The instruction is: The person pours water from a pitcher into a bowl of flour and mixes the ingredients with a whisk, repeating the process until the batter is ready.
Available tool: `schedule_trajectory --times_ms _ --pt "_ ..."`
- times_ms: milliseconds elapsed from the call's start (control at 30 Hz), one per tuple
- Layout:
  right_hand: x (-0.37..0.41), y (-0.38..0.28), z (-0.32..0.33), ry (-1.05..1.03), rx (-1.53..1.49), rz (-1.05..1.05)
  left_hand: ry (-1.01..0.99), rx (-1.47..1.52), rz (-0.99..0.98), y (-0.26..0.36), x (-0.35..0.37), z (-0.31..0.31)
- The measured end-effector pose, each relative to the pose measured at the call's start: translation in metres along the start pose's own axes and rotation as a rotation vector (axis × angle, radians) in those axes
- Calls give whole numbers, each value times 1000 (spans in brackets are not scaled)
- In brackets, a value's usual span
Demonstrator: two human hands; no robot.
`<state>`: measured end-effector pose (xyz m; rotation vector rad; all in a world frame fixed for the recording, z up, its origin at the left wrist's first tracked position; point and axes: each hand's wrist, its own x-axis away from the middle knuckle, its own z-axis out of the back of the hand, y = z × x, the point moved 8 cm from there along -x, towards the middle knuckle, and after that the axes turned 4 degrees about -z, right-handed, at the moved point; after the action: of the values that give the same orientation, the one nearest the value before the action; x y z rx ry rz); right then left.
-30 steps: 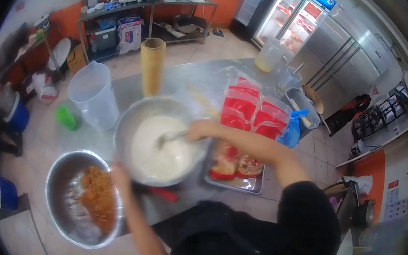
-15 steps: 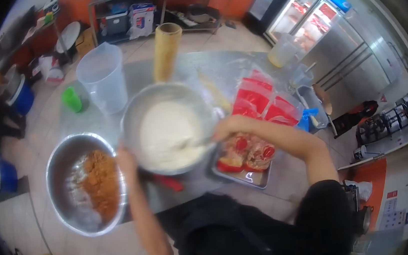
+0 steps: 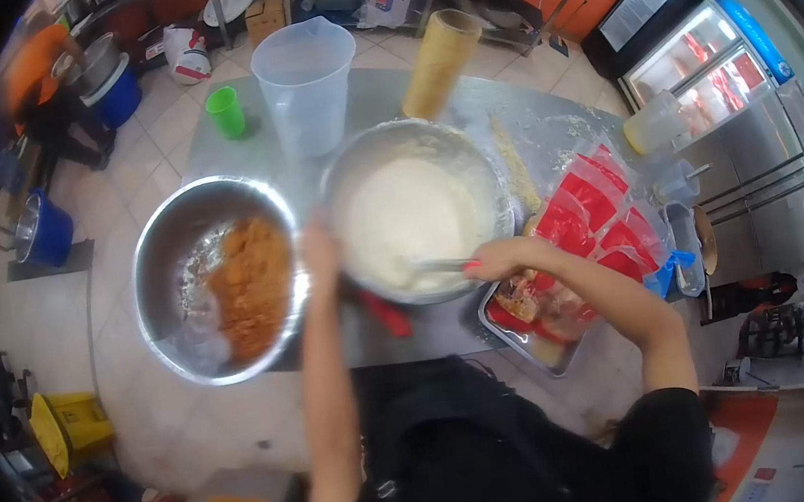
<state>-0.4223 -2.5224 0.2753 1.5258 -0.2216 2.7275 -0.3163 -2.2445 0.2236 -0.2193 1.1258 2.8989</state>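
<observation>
A metal bowl (image 3: pixel 501 165) of pale, creamy batter (image 3: pixel 408 213) stands on the steel table. My right hand (image 3: pixel 502 257) is closed round the handle of a metal utensil (image 3: pixel 438 266); its far end dips into the batter, so its kind is hidden. At the bowl's left rim is my left hand (image 3: pixel 320 250), its fingers smeared by motion. To the left sits a larger metal basin (image 3: pixel 163 328) holding an orange-brown crumbly mass (image 3: pixel 253 288) and a clear plastic piece (image 3: pixel 195 332). A red object (image 3: pixel 387 314) lies below the batter bowl.
Behind the bowl stand a clear plastic pitcher (image 3: pixel 307 88), a green cup (image 3: pixel 226 112) and a yellowish cylinder (image 3: pixel 441 63). Red-and-clear plastic packets (image 3: pixel 586 192) and a metal tray (image 3: pixel 561 357) of food lie right. A person in orange (image 3: pixel 39 69) is far left.
The view has shifted, so the table appears farther right and higher. My right hand stays on the utensil in the batter, and my left hand remains beside the bowl's left rim.
</observation>
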Motion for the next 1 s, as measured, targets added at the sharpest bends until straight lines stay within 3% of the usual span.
schedule_trajectory --times_ms 67,100,167,233,267,300,367,433,500,600,667,700,733,767,800,833,867,900,933,1000 --pt "-3 43 -10 23 346 140 8 -35 -46 -8 -5 -10" --pt "30 38 12 -17 469 70 0 22 -24 -1 -2 -1" --pt "15 74 37 141 367 -140 -21 -7 -47 3 -4 -1" --pt "-11 86 66 391 267 -188 8 -35 -89 1 -4 -2" --pt "-83 120 60 322 194 -197 -109 -19 20 4 -5 -1" --pt "-35 72 81 484 -43 -174 -111 -7 -7 5 -5 -5" --pt "-80 42 70 601 -327 138 -38 -35 -96 -2 -9 -6" --pt "-108 11 42 423 -319 62 10 -22 -116 -9 -8 -9" --pt "-51 -23 15 104 -275 58 45 -14 -118 -3 -5 -6" --pt "-15 -2 -24 -65 -129 64 40 85 -75 6 -4 2" --pt "-3 41 -19 31 81 63 15 -96 -89 -11 -7 -11" --pt "-3 64 -19 -93 62 61 36 -103 -132 -11 -2 -13" --pt "-1 70 2 81 277 115 73 -118 -175 -11 0 -13" --pt "15 77 24 134 232 -88 138 -83 -197 -36 -8 -30" --pt "-12 98 36 330 299 -177 227 -148 -293 -27 -3 -25" --pt "-20 91 47 435 225 -137 116 -36 -76 -50 -13 -41" --pt "-23 81 59 534 146 -102 78 -143 -66 -22 -10 -20" --pt "-31 68 60 517 17 -93 127 -79 -201 -7 -5 -11" --pt "-38 55 58 490 -114 -88 14 -66 -103 3 -5 -3" --pt "-59 38 36 287 -318 -77 48 -66 -122 13 -3 6"
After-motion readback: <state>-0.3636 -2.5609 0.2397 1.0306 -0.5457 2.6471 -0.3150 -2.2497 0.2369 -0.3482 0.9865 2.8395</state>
